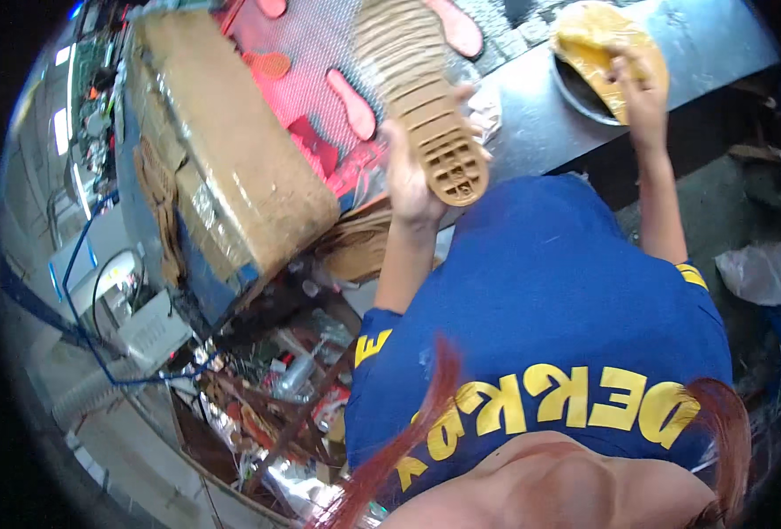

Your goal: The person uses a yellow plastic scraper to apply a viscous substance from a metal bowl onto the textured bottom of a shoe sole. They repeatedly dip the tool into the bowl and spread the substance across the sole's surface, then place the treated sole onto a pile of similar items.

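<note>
A tan ribbed rubber shoe sole (421, 97), tread side facing the camera with its grid-patterned heel lowest, stands nearly upright in the person's left hand (411, 176), which grips it at the heel end just left of the dark grey worktable (531, 106). Toward the far right of that worktable, the right hand (639, 88) presses into a crumpled yellow cloth (597, 44) that lies bunched over the rim of a round dark metal bowl (575, 88).
</note>
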